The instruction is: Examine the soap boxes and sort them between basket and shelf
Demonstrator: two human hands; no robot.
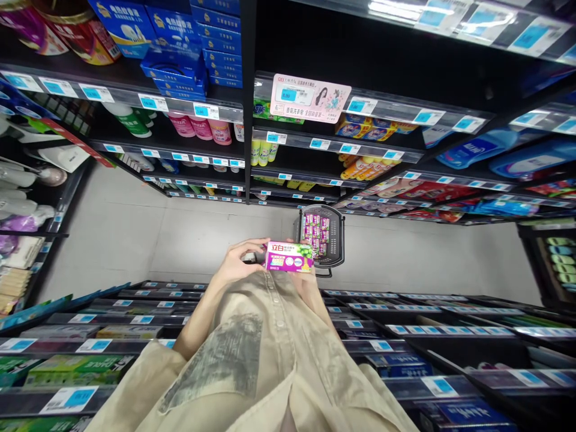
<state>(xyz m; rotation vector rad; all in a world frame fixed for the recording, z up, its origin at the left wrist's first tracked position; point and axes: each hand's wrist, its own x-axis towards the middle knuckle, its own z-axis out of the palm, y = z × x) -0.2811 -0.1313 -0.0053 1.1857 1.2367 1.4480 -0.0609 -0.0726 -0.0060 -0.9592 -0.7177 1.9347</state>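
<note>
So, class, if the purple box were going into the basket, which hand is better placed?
Probably the right hand: it supports the purple box on the side nearer the basket, while the left hand holds the opposite end, farther away.

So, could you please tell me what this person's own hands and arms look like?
No glove shows on the left hand or the partly hidden right hand. The forearms are uncovered below loose beige sleeves, part of a beige button-up shirt with a dark grey patch.
</note>
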